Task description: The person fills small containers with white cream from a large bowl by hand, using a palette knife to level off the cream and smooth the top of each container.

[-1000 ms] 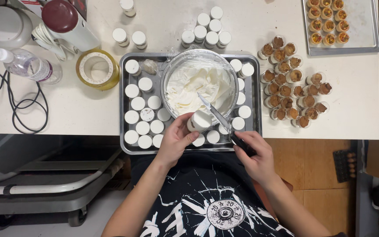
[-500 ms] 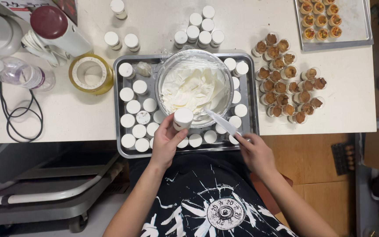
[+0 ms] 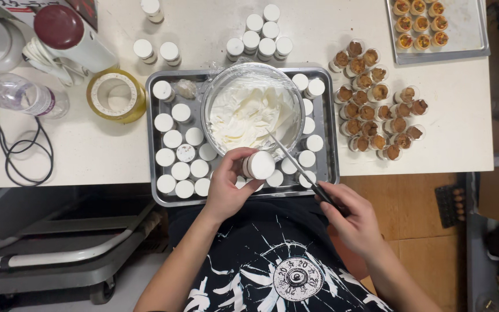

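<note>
- The left hand (image 3: pixel 229 185) is wrapped around one small cream-topped cup (image 3: pixel 259 165), held tilted over the near edge of the metal tray (image 3: pixel 326 167).
- The right hand (image 3: pixel 350 222) is clamped on the dark handle of a palette knife (image 3: pixel 293 159), whose blade tip reaches toward the glass bowl of whipped cream (image 3: pixel 252 110).
- Done, by my reading: about twenty-three white-topped cups (image 3: pixel 180 153) stand on the tray, fourteen left of the bowl and nine along its right and near sides, some partly hidden by the hands.
- Six more white-topped cups (image 3: pixel 264 32) are grouped on the surface (image 3: pixel 88 150) behind the tray, and three stand apart to their left.
- Left to do, it seems: roughly twenty-two brown-topped cups (image 3: pixel 376 110) cluster right of the tray without cream.
- A second tray (image 3: pixel 463 40) at the far right shows eight orange-topped cups.
- The bowl looks well filled with cream.
</note>
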